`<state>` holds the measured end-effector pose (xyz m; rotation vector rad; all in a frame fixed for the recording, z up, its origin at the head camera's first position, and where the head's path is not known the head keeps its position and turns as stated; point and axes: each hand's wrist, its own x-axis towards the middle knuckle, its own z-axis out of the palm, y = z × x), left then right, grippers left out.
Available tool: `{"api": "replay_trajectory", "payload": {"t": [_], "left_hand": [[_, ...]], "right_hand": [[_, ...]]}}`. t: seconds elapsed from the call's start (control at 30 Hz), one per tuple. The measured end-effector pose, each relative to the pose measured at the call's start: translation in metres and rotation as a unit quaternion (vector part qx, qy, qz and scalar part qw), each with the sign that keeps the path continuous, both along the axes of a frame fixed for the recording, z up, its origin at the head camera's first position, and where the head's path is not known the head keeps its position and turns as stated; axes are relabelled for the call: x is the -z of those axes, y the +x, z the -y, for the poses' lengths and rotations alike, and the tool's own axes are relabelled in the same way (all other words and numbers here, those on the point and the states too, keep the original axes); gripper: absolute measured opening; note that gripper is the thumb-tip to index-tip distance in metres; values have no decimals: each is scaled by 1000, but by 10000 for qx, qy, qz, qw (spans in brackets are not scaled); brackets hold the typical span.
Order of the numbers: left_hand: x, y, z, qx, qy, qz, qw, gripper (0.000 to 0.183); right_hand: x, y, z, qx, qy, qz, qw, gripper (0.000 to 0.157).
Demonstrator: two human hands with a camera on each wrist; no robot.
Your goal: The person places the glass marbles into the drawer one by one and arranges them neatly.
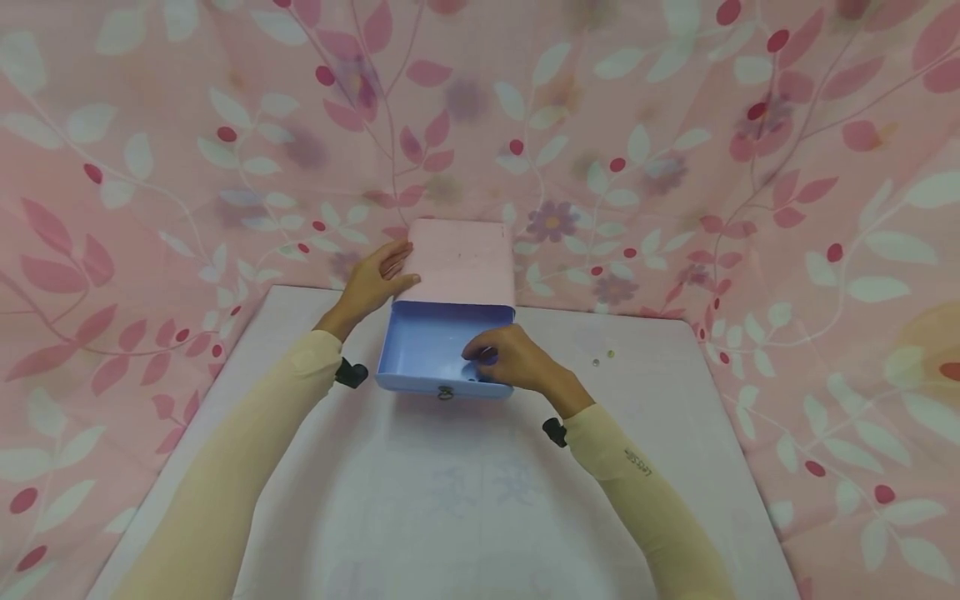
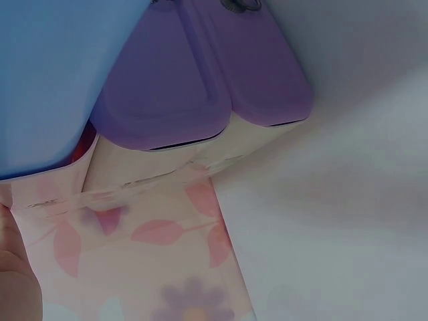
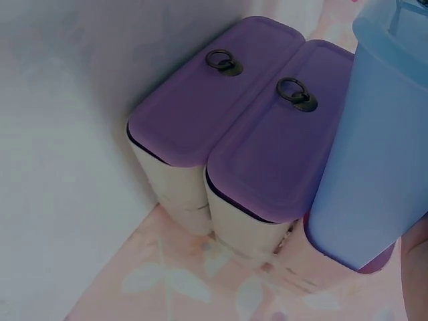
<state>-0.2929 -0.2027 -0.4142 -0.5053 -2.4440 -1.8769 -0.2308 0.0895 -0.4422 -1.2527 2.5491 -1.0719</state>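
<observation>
A small drawer box has a pale pink top (image 1: 461,260), and its blue drawer (image 1: 420,337) is pulled out towards me. My left hand (image 1: 369,283) rests against the left side of the box, thumb near the top's front edge. Reaching into the drawer's front right corner, my right hand (image 1: 517,358) has bent fingers and hides part of that corner. Whether anything sits between its fingertips is unclear. In the right wrist view, two purple drawers (image 3: 217,93) with ring pulls (image 3: 292,90) are closed below the blue one.
Two tiny round objects (image 1: 603,358) lie on the white tabletop (image 1: 450,500), right of the box. Floral pink cloth (image 1: 637,125) rises behind the table and along both sides.
</observation>
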Motion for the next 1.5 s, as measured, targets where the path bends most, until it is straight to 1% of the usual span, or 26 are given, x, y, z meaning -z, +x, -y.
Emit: {"api": "replay_trajectory", "payload": {"t": [0.1,0.17,0.27,0.4,0.53,0.6,0.7,0.77,0.83,0.9,1.03,1.13,1.27,1.3,1.4,1.5], "left_hand": [[1,0,0,13,16,-19,10000,74],[1,0,1,1,8,-14,10000,74],[0,1,1,-1,2,-26,10000,74],[0,0,1,23,26,-58,10000,74],[0,0,0,36,54,-49,10000,74],[0,1,0,25,30,-33,10000,74],[-1,1,-1,3,-23,10,10000,74],[-1,1,-1,-1,-32,32,10000,74],[-1,1,-1,9,0,53,10000,74],[-1,1,0,17,42,57,10000,74],[-2,1,0,0,32,51,10000,74],[-2,1,0,-15,-3,44,10000,74],[-2,1,1,10,-12,0,10000,74],[-1,1,1,12,-40,-19,10000,73],[-1,1,0,19,-77,-78,9999,73],[-2,1,0,0,-109,-87,9999,73]], "right_hand": [[2,0,-2,79,-514,304,9982,24],[4,-2,-5,159,-980,526,9937,23],[6,-6,-12,350,-1696,976,9800,24],[9,-12,-25,721,-2481,1408,9557,25],[4,-15,-39,1012,-2955,1444,9389,24],[0,-14,-47,1149,-3062,1381,9349,25],[-3,-12,-60,1361,-3172,1188,9310,27],[2,-14,-68,1573,-3173,1022,9296,27],[10,-16,-76,1812,-3177,970,9256,28],[24,-21,-84,2086,-3153,1027,9201,28],[60,-31,-101,2763,-2851,1020,9121,27],[84,-37,-114,3232,-2470,774,9102,26],[106,-43,-131,3715,-2094,358,9038,22],[111,-44,-135,3828,-2068,271,9000,22],[121,-45,-146,4244,-1951,56,8842,21],[128,-44,-152,4520,-1974,127,8698,23]]}}
